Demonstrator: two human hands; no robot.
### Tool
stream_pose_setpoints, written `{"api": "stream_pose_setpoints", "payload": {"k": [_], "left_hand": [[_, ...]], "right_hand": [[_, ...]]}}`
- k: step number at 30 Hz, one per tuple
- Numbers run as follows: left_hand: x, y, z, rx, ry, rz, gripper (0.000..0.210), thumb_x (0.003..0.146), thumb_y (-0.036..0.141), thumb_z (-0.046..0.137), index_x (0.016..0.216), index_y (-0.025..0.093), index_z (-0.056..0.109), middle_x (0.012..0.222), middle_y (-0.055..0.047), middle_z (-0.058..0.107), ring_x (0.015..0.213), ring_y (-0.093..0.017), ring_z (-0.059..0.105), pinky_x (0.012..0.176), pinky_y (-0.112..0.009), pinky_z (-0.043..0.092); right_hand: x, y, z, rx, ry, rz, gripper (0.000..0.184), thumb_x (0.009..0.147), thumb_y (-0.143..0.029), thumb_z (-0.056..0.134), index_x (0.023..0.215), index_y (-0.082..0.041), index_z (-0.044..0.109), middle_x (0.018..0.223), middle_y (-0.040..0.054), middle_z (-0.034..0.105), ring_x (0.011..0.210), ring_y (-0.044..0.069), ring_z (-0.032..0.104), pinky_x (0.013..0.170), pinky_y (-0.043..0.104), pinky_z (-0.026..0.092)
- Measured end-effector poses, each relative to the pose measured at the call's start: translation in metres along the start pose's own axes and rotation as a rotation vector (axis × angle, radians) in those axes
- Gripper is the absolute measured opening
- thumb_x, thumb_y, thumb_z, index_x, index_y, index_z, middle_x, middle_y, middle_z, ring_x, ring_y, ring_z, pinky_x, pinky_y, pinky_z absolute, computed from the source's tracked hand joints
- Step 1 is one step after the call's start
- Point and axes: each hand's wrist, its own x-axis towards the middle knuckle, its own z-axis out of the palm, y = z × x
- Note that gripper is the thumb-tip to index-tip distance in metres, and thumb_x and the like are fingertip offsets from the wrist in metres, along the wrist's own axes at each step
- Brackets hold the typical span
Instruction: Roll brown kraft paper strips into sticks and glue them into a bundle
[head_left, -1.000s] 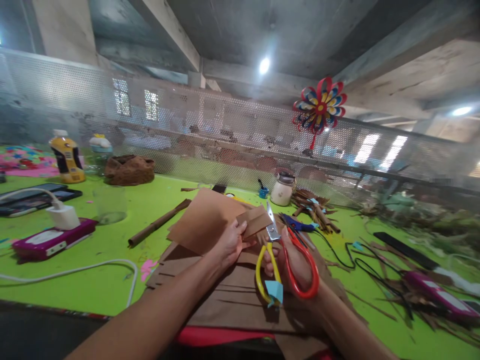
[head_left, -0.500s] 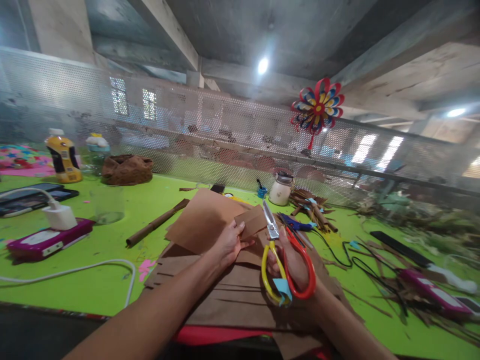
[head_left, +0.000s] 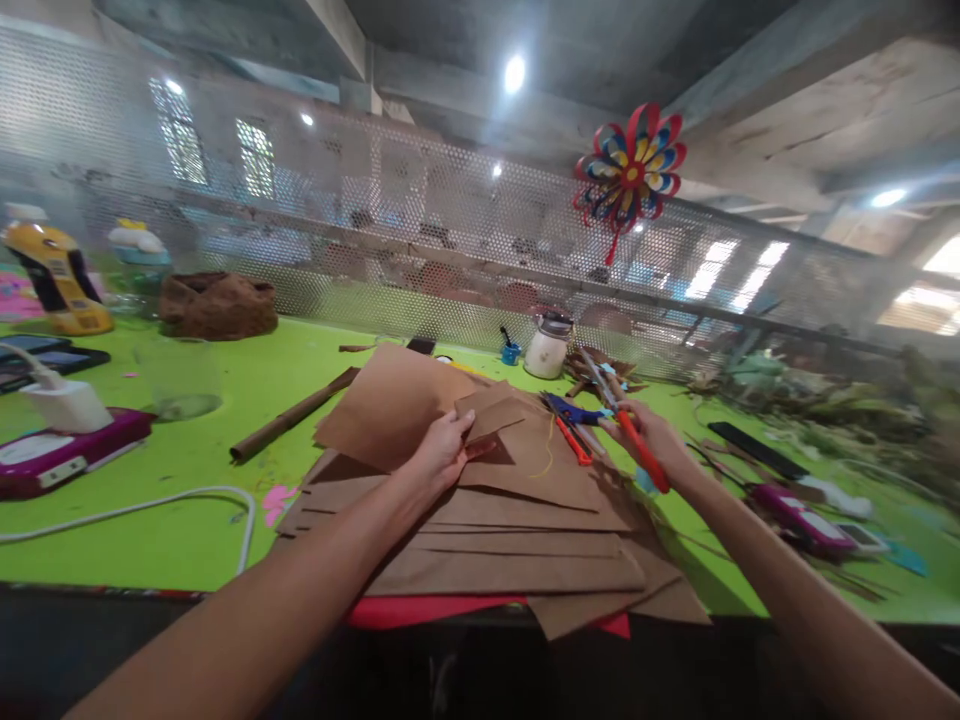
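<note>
Left purple power strip (head_left: 88, 446) partly off-frame

Right hand (head_left: 651, 440): shifted right and forward, carrying the scissors (head_left: 642, 452) away from the small card (head_left: 489, 408) in my left hand (head_left: 444, 448). Blades, upright beside that card a second ago, now slant away past the blue tool (head_left: 576, 411); handles turned nearly edge-on, yellow loop lost from sight. Uncovered: a red-handled tool (head_left: 574, 443) and the front of the brown sheets (head_left: 517, 572). View: tipped down, rightward.
</note>
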Motion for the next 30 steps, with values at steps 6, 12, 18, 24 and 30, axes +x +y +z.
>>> {"api": "stream_pose_setpoints", "payload": {"k": [6,12,18,24,30], "left_hand": [[0.002,0.001,0.002,0.018,0.007,-0.016,0.02,0.079,0.012,0.049,0.098,0.011,0.054,0.086,-0.011,0.065,0.071,-0.019,0.064,0.065,-0.04,0.054],[0.002,0.002,0.003,-0.01,0.038,-0.033,0.019,0.078,0.013,0.051,0.097,0.011,0.054,0.086,-0.012,0.065,0.071,-0.021,0.064,0.065,-0.042,0.054],[0.001,0.0,0.002,0.055,0.011,0.017,0.016,0.076,0.013,0.052,0.092,0.012,0.055,0.086,-0.01,0.065,0.072,-0.018,0.062,0.065,-0.038,0.054],[-0.004,-0.002,0.002,0.13,-0.07,0.022,0.022,0.071,0.017,0.061,0.091,0.011,0.059,0.09,-0.012,0.065,0.073,-0.018,0.062,0.066,-0.035,0.053],[-0.009,-0.002,0.005,0.142,-0.073,0.018,0.027,0.062,0.022,0.07,0.084,0.009,0.062,0.08,-0.011,0.067,0.074,-0.02,0.063,0.073,-0.034,0.049]], "right_hand": [[-0.024,0.039,-0.006,-0.306,-0.482,-0.245,0.047,0.074,-0.045,0.051,0.112,-0.018,0.055,0.097,0.0117,0.064,0.086,0.025,0.059,0.072,0.032,0.042],[-0.031,0.03,-0.021,-0.201,-0.639,-0.226,0.052,0.072,-0.038,0.056,0.122,-0.022,0.05,0.111,0.0112,0.058,0.097,0.024,0.055,0.083,0.033,0.039],[-0.008,0.015,-0.036,-0.184,-0.69,-0.23,0.036,0.07,-0.033,0.058,0.105,-0.025,0.063,0.098,0.0085,0.064,0.087,0.022,0.057,0.078,0.032,0.041],[0.015,-0.054,0.016,0.178,-0.379,-0.236,0.026,0.073,-0.034,0.056,0.093,-0.021,0.066,0.085,0.006,0.066,0.071,0.018,0.057,0.069,0.032,0.043],[0.033,-0.08,0.073,0.566,-0.337,0.018,0.037,0.061,-0.04,0.067,0.089,-0.016,0.065,0.071,0.0017,0.065,0.066,0.016,0.056,0.066,0.03,0.044]]}}
